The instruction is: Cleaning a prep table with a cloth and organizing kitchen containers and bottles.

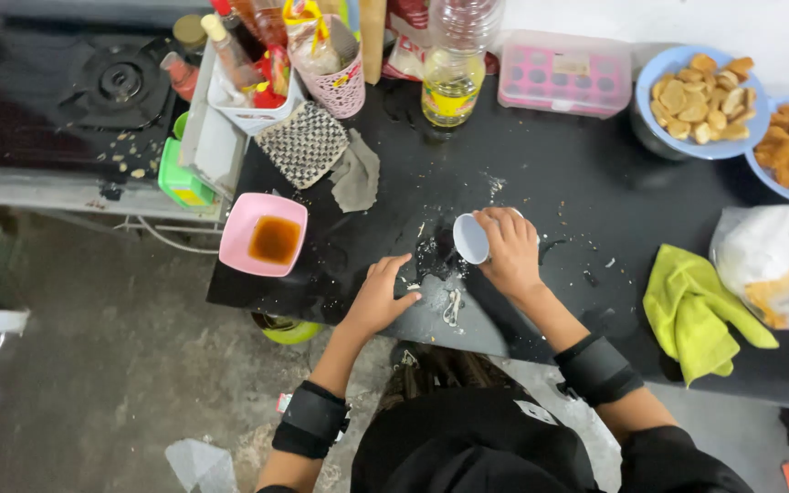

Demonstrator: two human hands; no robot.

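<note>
Right hand (508, 253) closed around tipped white cup (471, 239); left hand (378, 296) open, flat on black table (595, 192), holding nothing.

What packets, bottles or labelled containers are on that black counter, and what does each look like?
Oil bottle: back centre, clear plastic, yellow oil low inside, yellow label.
Pink box: right of the oil bottle, flat, rectangular, clear lid with small label.
Sauce bottles: back left in a white tub, red and brown.
Pink basket: beside the tub, holding packets.
Plastic bag: far right, white, crumpled.
</note>
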